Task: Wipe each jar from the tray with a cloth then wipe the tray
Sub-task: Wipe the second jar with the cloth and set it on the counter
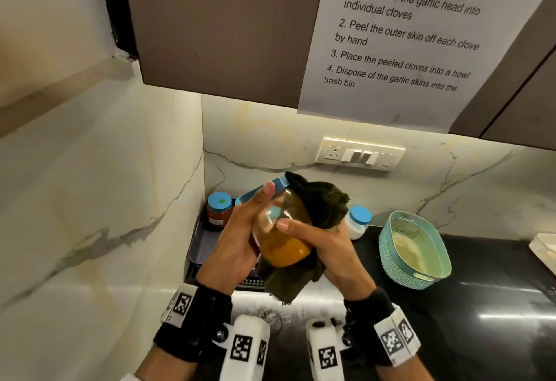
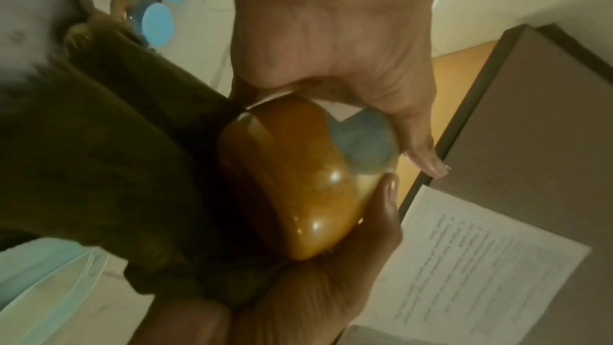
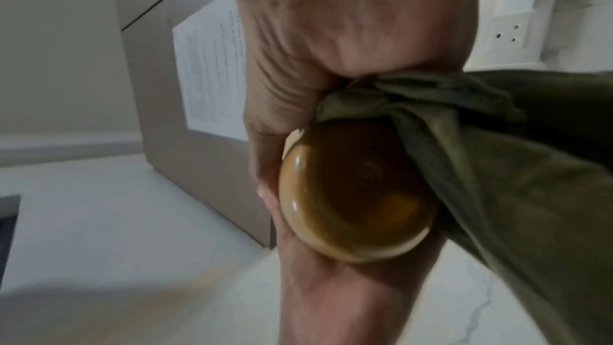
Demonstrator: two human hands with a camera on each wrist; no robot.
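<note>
A glass jar (image 1: 282, 239) of yellow-orange contents with a blue lid (image 1: 272, 186) is tilted in the air above the tray (image 1: 200, 243). My left hand (image 1: 246, 227) grips its left side, fingers reaching up to the lid. My right hand (image 1: 322, 246) holds a dark olive cloth (image 1: 322, 203) wrapped round the jar's right side and bottom, thumb pressed on the glass. In the left wrist view the jar (image 2: 298, 180) sits between my left hand (image 2: 331, 36) and the cloth (image 2: 116, 154). In the right wrist view the jar's base (image 3: 355, 198) shows beside the cloth (image 3: 497, 167).
A jar of red contents (image 1: 218, 210) stands at the tray's back left corner. A white jar (image 1: 358, 222) with a blue lid stands on the black counter (image 1: 481, 305) right of the tray. A teal basket (image 1: 415, 248) sits further right. Marble walls close the left and back.
</note>
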